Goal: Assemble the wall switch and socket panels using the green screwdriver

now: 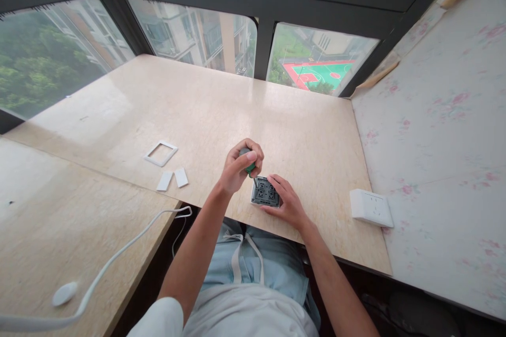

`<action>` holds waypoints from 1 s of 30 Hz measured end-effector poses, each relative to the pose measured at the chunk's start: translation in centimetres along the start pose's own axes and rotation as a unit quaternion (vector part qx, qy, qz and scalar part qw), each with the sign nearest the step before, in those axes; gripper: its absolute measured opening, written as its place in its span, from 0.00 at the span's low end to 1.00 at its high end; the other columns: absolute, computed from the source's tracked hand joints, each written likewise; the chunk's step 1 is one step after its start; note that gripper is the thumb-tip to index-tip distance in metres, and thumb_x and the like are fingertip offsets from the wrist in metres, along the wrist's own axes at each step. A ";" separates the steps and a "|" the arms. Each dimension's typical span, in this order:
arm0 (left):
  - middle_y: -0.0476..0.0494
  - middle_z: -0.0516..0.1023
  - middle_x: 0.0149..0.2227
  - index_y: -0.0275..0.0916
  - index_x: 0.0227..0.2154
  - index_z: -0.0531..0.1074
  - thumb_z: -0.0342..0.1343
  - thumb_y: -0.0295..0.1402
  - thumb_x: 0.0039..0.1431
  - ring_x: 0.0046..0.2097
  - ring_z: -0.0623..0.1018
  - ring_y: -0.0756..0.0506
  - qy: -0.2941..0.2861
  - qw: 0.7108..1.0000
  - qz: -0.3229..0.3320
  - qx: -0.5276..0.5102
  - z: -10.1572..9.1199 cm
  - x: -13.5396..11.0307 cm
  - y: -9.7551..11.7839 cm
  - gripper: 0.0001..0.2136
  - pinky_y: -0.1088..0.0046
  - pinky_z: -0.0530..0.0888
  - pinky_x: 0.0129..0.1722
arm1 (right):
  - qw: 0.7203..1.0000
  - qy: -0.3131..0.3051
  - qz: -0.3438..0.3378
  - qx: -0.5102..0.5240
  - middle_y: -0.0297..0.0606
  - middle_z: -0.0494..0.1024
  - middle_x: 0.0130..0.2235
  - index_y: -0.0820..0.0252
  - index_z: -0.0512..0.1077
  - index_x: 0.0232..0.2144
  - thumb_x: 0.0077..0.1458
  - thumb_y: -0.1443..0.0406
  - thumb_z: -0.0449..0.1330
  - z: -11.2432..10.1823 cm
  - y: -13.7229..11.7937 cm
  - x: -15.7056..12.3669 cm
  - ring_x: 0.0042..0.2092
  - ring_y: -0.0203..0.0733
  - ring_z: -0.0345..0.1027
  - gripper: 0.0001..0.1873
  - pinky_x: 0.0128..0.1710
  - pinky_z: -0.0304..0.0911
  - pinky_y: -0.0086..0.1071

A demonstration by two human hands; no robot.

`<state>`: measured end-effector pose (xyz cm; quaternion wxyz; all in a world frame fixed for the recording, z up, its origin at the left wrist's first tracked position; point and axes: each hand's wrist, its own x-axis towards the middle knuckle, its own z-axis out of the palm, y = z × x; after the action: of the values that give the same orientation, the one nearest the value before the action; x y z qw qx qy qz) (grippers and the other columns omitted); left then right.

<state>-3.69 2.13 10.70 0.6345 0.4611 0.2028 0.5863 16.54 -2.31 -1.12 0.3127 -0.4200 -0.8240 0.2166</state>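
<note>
My left hand (241, 165) is closed around the green and dark handle of a screwdriver (250, 167). Its shaft points down, and the tip meets the left part of a wall switch (266, 193) whose dark inner mechanism faces up. The switch has a white casing and lies on the stone ledge near its front edge. My right hand (286, 202) grips the switch from the right, fingers on its far side and thumb at the near side. To the left lie a white square frame (161, 144) and two small white rocker plates (165, 181).
A white socket box (370, 207) sits at the right against the flowered wall (443, 142). A white cable (118, 253) runs across the left ledge, near a round white piece (65, 294). Dark-framed windows border the far side of the stone ledge (308, 131).
</note>
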 end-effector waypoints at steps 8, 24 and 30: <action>0.51 0.66 0.26 0.39 0.27 0.68 0.57 0.45 0.58 0.23 0.68 0.52 0.156 0.959 0.207 0.116 -1.6 -1.3 2.9 0.14 0.74 0.66 0.23 | 1.000 -0.011 0.009 -0.002 0.48 0.64 0.64 0.50 0.54 0.67 0.53 0.53 0.67 -0.2 -0.3 0.1 0.64 0.56 0.59 0.44 0.62 0.60 0.52; 0.42 0.72 0.37 0.40 0.31 0.66 0.51 0.26 0.49 0.38 0.71 0.43 -0.122 0.722 0.142 0.666 -7.1 -4.7 -4.4 0.05 0.63 0.68 0.39 | 1.000 -0.003 0.002 0.000 0.49 0.62 0.65 0.50 0.61 0.63 0.56 0.54 0.65 -0.1 -0.8 0.0 0.65 0.56 0.58 0.35 0.63 0.59 0.53; 0.40 0.74 0.43 0.40 0.32 0.68 0.52 0.22 0.46 0.44 0.71 0.40 -0.161 0.698 0.100 0.691 -7.9 -5.2 -4.8 0.10 0.59 0.68 0.46 | 1.000 0.010 0.008 0.007 0.47 0.61 0.66 0.50 0.56 0.66 0.55 0.54 0.65 0.2 -0.3 -0.3 0.67 0.54 0.56 0.41 0.64 0.57 0.52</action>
<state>-8.52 0.57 1.43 0.0982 0.8745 0.3984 0.2586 16.35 -2.75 -1.13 0.3219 -0.4263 -0.8160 0.2207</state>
